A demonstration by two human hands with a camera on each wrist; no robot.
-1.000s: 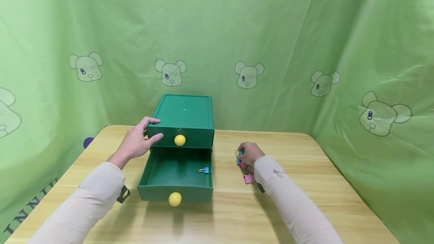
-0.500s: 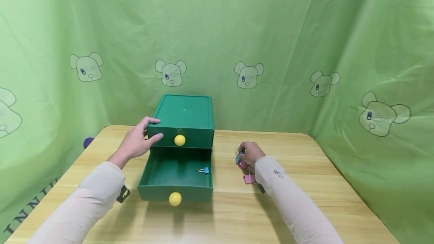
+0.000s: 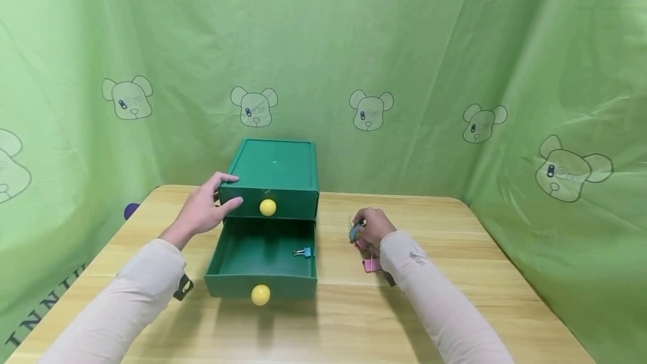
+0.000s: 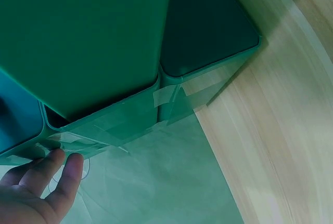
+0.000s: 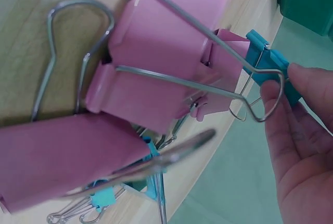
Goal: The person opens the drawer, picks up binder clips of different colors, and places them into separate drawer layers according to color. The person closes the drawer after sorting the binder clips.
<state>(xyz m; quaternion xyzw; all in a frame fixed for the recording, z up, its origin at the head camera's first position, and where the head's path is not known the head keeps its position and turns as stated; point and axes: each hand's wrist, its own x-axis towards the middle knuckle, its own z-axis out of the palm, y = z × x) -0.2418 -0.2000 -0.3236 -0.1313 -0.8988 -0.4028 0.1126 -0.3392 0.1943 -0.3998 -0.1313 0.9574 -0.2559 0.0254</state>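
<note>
My left hand (image 3: 202,206) rests on the left front corner of a green two-drawer cabinet (image 3: 275,164). Its thumb lies on the upper drawer's front and a finger on the top. In the left wrist view, fingertips (image 4: 72,167) touch the cabinet's edge. On the right, my right hand (image 3: 375,226) pinches a blue binder clip (image 5: 270,63) between thumb and fingers. Pink binder clips (image 3: 372,265) lie under and beside that hand, partly hidden. More pink clips (image 5: 161,47) and small blue clips (image 5: 103,198) fill the right wrist view.
The lower drawer (image 3: 260,287) is pulled out, with one blue binder clip (image 3: 302,252) inside near its right wall. Yellow round knobs (image 3: 268,207) are on both drawers. A black object (image 3: 183,287) sits by the left sleeve. Green curtain (image 3: 323,44) encloses the wooden table (image 3: 414,206).
My right hand has shifted slightly up and left, with the blue clip turning a little between its fingers. The left hand stays on the cabinet; the head view has tilted slightly.
</note>
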